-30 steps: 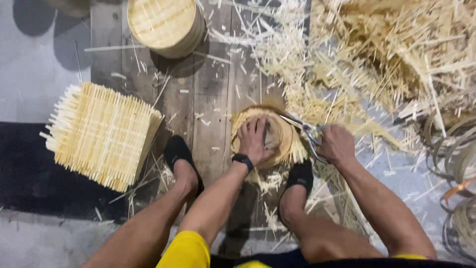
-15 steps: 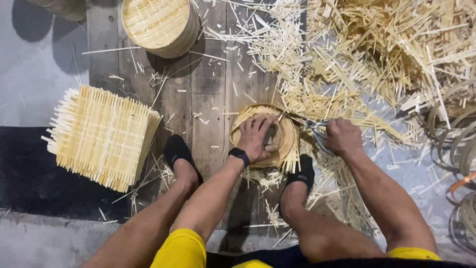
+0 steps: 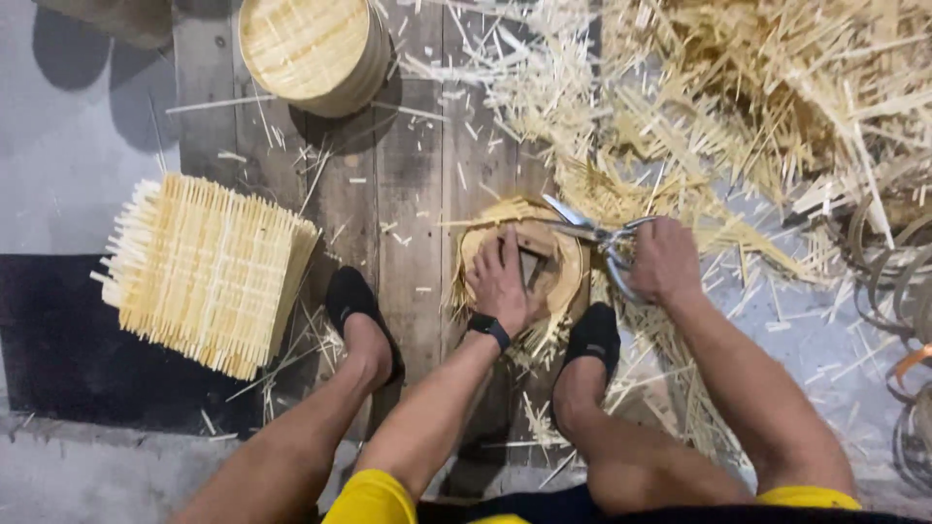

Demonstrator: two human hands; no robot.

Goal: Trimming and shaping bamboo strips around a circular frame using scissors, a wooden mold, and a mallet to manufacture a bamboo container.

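Observation:
My left hand [image 3: 503, 281], with a black watch at the wrist, presses flat on a round woven bamboo mat [image 3: 565, 281] lying on a wooden block between my feet. My right hand [image 3: 663, 260] grips metal shears [image 3: 582, 229], whose blades point left at the mat's upper right rim. Bamboo strip ends stick out around the mat's edge.
A stack of square woven bamboo mats [image 3: 206, 272] lies at the left. A round stack of finished bamboo pieces [image 3: 316, 50] stands at the top. A large heap of bamboo offcuts [image 3: 738, 107] fills the upper right. Coiled bamboo bands [image 3: 898, 291] lie at the right edge.
My right hand has moved up along the mat's right rim with the shears. My left hand has shifted slightly on the mat.

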